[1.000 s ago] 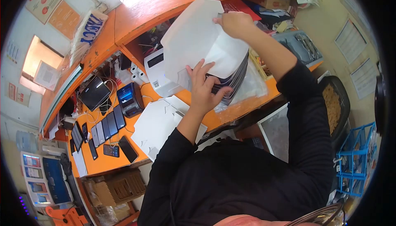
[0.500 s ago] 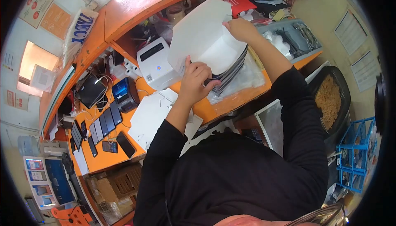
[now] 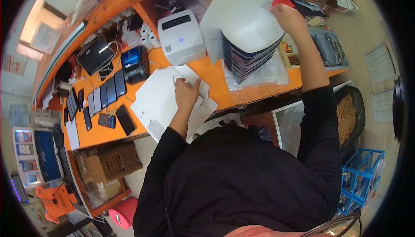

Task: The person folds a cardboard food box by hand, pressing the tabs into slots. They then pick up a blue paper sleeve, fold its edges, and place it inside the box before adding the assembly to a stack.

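Observation:
My right hand (image 3: 288,20) is closed on the right edge of a white cardboard box (image 3: 250,25), partly folded, with a raised flap at the back. This box sits on a stack of nested ones with dark outer sides (image 3: 247,59). My left hand (image 3: 186,93) rests on flat white die-cut cardboard sheets (image 3: 158,96), which lie on the orange counter and reach over its front edge. Its thumb and fingers are apart, and the fingertips touch the top sheet.
A white label printer (image 3: 181,38) stands between the sheets and the stack. Several phones (image 3: 106,92) and a card terminal (image 3: 135,64) occupy the counter's left part. Clear plastic wrap (image 3: 259,79) lies under the stack. A grey tray (image 3: 326,49) sits on the right.
My left hand has left the white box's near side and moved down-left onto the flat sheets. My right hand stays at the box's edge. The view has shifted.

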The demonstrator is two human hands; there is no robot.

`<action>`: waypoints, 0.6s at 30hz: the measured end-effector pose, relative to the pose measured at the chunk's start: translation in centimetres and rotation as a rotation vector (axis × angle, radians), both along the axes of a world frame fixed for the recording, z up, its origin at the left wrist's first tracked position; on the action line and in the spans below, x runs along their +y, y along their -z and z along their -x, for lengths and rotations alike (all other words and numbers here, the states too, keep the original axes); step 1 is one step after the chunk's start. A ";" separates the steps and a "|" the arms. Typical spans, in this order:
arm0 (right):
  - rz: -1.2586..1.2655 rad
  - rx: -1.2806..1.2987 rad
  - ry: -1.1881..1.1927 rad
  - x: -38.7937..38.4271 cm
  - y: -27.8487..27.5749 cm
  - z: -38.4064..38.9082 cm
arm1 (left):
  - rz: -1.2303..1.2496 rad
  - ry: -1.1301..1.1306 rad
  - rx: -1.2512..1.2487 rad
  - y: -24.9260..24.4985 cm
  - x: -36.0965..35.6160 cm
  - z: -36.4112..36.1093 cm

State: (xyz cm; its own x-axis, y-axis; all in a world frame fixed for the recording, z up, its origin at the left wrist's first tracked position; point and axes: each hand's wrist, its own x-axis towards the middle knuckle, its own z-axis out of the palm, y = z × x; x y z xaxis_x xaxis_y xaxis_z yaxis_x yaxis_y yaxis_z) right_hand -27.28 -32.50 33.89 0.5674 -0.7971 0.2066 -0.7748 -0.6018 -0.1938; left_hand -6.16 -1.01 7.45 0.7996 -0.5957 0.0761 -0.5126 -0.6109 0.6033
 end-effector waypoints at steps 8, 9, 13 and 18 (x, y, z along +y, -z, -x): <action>0.249 -0.904 -0.458 13.5 0.0 -0.2 | -0.151 -0.016 0.076 13.9 -0.4 -3.8; 0.239 -0.949 -0.526 14.6 0.8 0.0 | -0.121 0.009 0.095 15.2 0.4 -5.0; -0.149 -0.946 -0.703 20.6 3.5 0.5 | 0.040 0.087 0.338 13.8 3.3 -5.6; -0.432 -0.751 -0.816 24.6 8.7 -0.9 | 0.171 0.111 0.644 10.4 4.4 -5.4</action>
